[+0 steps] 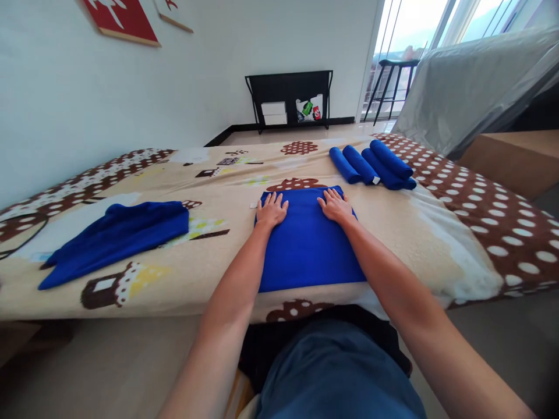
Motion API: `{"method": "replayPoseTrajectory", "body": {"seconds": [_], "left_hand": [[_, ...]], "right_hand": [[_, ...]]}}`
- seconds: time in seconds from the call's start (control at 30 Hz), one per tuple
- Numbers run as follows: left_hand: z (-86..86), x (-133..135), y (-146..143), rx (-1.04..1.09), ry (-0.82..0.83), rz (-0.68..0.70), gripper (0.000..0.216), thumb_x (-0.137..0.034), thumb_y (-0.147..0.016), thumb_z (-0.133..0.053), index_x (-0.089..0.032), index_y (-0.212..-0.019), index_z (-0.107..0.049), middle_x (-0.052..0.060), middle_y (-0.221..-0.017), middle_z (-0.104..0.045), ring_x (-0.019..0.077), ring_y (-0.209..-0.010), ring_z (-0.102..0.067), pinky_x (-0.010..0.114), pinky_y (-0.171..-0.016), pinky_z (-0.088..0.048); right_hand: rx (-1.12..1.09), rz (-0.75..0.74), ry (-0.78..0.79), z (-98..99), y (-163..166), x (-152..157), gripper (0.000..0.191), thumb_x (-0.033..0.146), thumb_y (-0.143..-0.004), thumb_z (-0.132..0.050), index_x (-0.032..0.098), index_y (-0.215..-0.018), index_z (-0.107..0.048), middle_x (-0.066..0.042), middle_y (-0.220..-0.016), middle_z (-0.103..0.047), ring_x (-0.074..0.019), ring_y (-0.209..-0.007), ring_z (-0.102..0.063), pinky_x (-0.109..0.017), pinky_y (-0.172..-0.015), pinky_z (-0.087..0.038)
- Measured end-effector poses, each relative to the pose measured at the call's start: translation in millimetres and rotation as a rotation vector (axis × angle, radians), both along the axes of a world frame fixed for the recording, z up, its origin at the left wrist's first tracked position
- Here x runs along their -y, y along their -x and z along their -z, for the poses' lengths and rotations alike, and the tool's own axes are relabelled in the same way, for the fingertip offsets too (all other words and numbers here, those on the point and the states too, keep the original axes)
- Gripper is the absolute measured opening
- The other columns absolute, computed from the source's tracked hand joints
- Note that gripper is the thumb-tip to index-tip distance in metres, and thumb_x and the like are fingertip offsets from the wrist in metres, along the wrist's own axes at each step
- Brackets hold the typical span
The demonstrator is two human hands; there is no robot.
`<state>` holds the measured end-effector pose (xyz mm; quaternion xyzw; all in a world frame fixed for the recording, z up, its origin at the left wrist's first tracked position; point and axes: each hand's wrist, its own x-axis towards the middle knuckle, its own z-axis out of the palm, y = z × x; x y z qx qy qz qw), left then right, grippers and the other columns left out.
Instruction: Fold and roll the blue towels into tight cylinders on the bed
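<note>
A blue towel [310, 250] lies flat as a rough rectangle on the bed in front of me, its near side close to the bed's edge. My left hand [271, 210] rests palm down on its far left corner, fingers spread. On the far right part, my right hand [335, 205] also lies flat with fingers apart. A small white tag pokes out beside my left hand. To the right are several rolled blue towels [367, 164], side by side. Another blue towel [120, 235] lies loose and rumpled on the left.
A patterned blanket [209, 203] with a brown dotted border covers the bed. Beyond it, a black rack [290, 96] stands by the wall. At the right are a plastic-draped piece [476, 87], a cardboard box [510, 160] and a stool [393, 81]. A thin black loop [26, 215] shows at left.
</note>
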<state>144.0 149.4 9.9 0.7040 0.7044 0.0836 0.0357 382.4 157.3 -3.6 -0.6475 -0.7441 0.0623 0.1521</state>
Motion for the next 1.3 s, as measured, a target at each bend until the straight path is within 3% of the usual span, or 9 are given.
{"method": "replayPoseTrajectory", "body": {"seconds": [0.1, 0.23, 0.3, 0.4, 0.5, 0.67, 0.83, 1.0, 1.3], "left_hand": [[-2.0, -7.0, -15.1, -0.010, -0.015, 0.017, 0.060, -0.037, -0.099, -0.021, -0.016, -0.153, -0.037, 0.012, -0.163, -0.029, 0.0256, -0.153, -0.022, 0.056, -0.124, -0.010], [-2.6, -22.9, -35.6, -0.008, 0.008, 0.173, 0.061, -0.030, -0.098, -0.025, -0.017, -0.157, -0.028, 0.003, -0.165, -0.024, 0.0149, -0.153, -0.018, 0.039, -0.125, -0.016], [-1.4, -29.7, -35.7, -0.008, 0.031, 0.225, 0.061, -0.031, -0.099, -0.027, -0.018, -0.158, -0.027, 0.001, -0.165, -0.025, 0.0127, -0.153, -0.019, 0.034, -0.125, -0.018], [2.2, -34.1, -19.4, -0.014, 0.035, 0.186, 0.061, -0.040, -0.100, -0.024, -0.020, -0.158, -0.026, 0.003, -0.166, -0.022, 0.0188, -0.154, -0.017, 0.045, -0.126, -0.013], [5.9, -32.1, 5.4, -0.017, 0.022, 0.046, 0.068, -0.052, -0.100, -0.020, -0.018, -0.159, -0.024, 0.008, -0.167, -0.017, 0.0268, -0.155, -0.013, 0.057, -0.124, -0.010], [1.2, -24.7, 22.5, -0.006, 0.029, -0.107, 0.072, -0.056, -0.098, -0.021, -0.016, -0.158, -0.027, 0.010, -0.165, -0.021, 0.0297, -0.153, -0.018, 0.057, -0.124, -0.013], [-7.5, -23.2, -14.0, -0.017, -0.059, -0.154, 0.063, -0.036, -0.098, -0.028, -0.008, -0.155, -0.031, 0.019, -0.163, -0.025, 0.0354, -0.153, -0.013, 0.068, -0.119, 0.004], [3.2, -19.3, -60.3, 0.019, -0.050, 0.099, 0.058, -0.037, -0.100, -0.026, -0.021, -0.155, -0.034, 0.005, -0.165, -0.026, 0.0210, -0.154, -0.018, 0.048, -0.126, -0.014], [4.1, 14.6, -67.8, 0.014, -0.048, 0.144, 0.055, -0.031, -0.102, -0.024, -0.017, -0.153, -0.037, 0.012, -0.163, -0.029, 0.0257, -0.152, -0.023, 0.055, -0.123, -0.017]], "right_hand": [[0.000, -0.012, -0.042, -0.8, 18.8, -7.4, 0.057, 0.036, -0.104, -0.027, 0.006, -0.150, -0.039, -0.019, -0.161, -0.028, -0.0270, -0.152, -0.020, -0.051, -0.123, -0.013], [0.004, -0.186, -0.055, -1.5, 55.6, -20.3, 0.055, 0.024, -0.102, -0.031, 0.015, -0.156, -0.031, -0.008, -0.165, -0.022, -0.0157, -0.153, -0.017, -0.036, -0.124, -0.015], [0.006, -0.238, -0.025, -1.0, 63.1, -26.5, 0.054, 0.028, -0.102, -0.031, 0.018, -0.156, -0.034, -0.006, -0.163, -0.026, -0.0153, -0.152, -0.021, -0.036, -0.123, -0.018], [0.009, -0.200, 0.015, 1.3, 46.3, -33.9, 0.055, 0.042, -0.104, -0.029, 0.021, -0.154, -0.037, -0.006, -0.163, -0.027, -0.0195, -0.152, -0.021, -0.045, -0.124, -0.015], [0.015, -0.087, 0.045, 3.2, 6.2, -35.8, 0.062, 0.050, -0.104, -0.023, 0.019, -0.156, -0.031, -0.009, -0.164, -0.023, -0.0230, -0.153, -0.018, -0.052, -0.123, -0.012], [0.046, 0.049, 0.081, -3.2, -33.6, -27.5, 0.066, 0.048, -0.103, -0.024, 0.009, -0.156, -0.030, -0.017, -0.162, -0.026, -0.0256, -0.152, -0.022, -0.053, -0.122, -0.013], [0.074, 0.127, 0.006, -11.4, 6.5, -21.3, 0.060, 0.024, -0.098, -0.029, -0.004, -0.151, -0.034, -0.026, -0.159, -0.024, -0.0327, -0.152, -0.020, -0.058, -0.121, -0.002], [0.052, -0.053, -0.042, -0.2, 50.5, -11.9, 0.056, 0.029, -0.100, -0.027, 0.016, -0.154, -0.036, -0.010, -0.163, -0.027, -0.0219, -0.151, -0.022, -0.045, -0.123, -0.017], [0.052, -0.080, -0.067, 0.4, 55.2, 27.0, 0.053, 0.027, -0.103, -0.026, 0.007, -0.151, -0.040, -0.020, -0.158, -0.034, -0.0282, -0.150, -0.026, -0.049, -0.120, -0.021]]}}
